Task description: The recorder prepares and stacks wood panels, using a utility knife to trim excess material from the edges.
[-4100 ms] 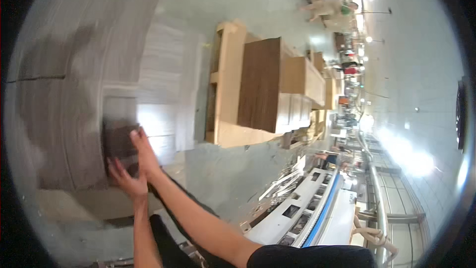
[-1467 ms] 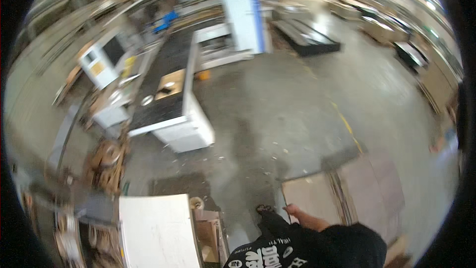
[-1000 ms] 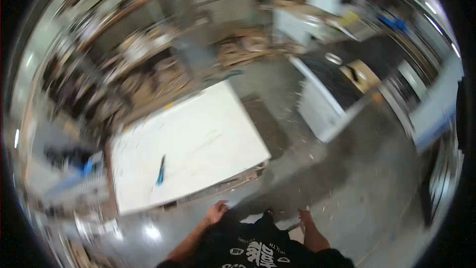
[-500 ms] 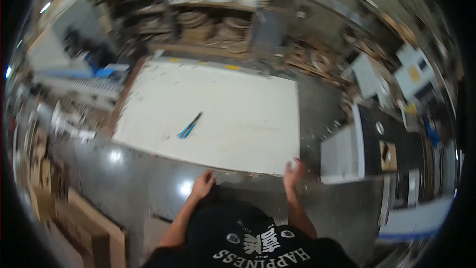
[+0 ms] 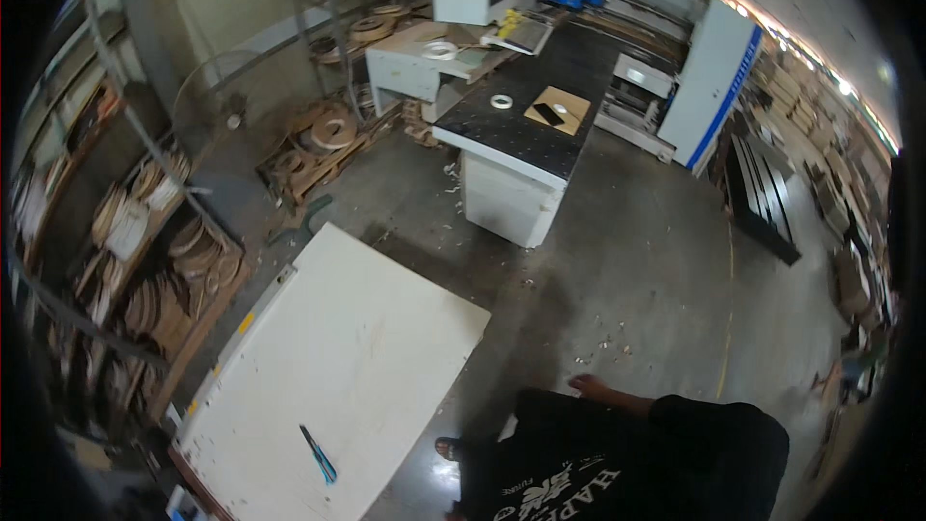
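My right hand [image 5: 585,385] is held out in front of my body over the grey floor, with its fingers loosely apart and nothing in them. Of my left hand, at most a small dark sliver shows at the lower edge, so its fingers are hidden. To the left stands a white-topped table [image 5: 357,328], apart from both hands. On its top lies a slim tool, seemingly a utility knife [image 5: 318,455], with a blue handle and a dark front end. A foot in a sandal [image 5: 447,449] shows beside the table's near edge.
Ahead stands a machine with a black table [image 5: 511,96], bearing a white ring [image 5: 501,101] and a brown board [image 5: 559,109] with a dark phone-like object. Shelves of coiled strips [image 5: 125,222] line the left. Dark panels [image 5: 762,198] lean at right; scraps [image 5: 603,347] litter the floor.
My view has swung to the right, and the white-topped table now sits at lower left. My hands have left its near edge. The blue-handled tool still lies on it.
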### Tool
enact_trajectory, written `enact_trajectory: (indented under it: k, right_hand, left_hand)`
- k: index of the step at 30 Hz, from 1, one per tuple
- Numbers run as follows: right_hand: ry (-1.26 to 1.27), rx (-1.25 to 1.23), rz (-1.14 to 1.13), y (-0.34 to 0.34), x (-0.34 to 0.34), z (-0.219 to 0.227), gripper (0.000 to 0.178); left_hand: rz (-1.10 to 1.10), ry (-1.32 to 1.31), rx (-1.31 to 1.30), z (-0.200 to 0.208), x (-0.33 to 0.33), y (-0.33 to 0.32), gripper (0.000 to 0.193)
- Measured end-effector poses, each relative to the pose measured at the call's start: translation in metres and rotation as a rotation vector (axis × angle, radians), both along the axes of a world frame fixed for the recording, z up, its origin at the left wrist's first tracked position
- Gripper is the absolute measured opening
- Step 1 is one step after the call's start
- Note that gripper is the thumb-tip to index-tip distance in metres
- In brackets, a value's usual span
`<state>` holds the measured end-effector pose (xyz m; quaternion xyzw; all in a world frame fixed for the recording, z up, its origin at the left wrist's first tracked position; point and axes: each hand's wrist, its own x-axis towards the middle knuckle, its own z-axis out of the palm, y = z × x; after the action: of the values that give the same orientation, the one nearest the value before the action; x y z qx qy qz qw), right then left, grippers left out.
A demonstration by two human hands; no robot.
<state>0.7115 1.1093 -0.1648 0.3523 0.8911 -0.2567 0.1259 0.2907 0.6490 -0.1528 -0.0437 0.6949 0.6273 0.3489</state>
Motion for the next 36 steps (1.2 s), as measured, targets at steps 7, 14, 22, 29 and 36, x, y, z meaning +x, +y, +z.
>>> enact_trajectory:
  k: [7,14,22,29,36]
  right_hand:
    - [0.404,-0.428,-0.673,-0.079,0.093,-0.049,0.068]
    - [0.538,-0.911,-1.337,-0.024,0.092,-0.023,0.064]
    - [0.964,-0.866,-1.756,0.178,0.091,-0.008,0.043]
    - [1.075,-0.798,-1.408,0.286,0.101,0.038,0.043]
    - [0.890,-0.604,-1.744,0.219,0.228,-0.037,0.033]
  left_hand:
    - [-0.527,0.221,-0.045,0.079,-0.067,0.157,0.038]
    - [-0.943,0.305,-0.146,0.183,0.009,0.341,0.037]
    - [-0.667,0.159,0.160,0.223,0.070,0.632,0.030]
    - [-1.073,0.728,0.101,0.228,0.114,0.909,0.038]
    - [-1.040,1.229,-0.012,0.276,0.077,1.189,0.042]
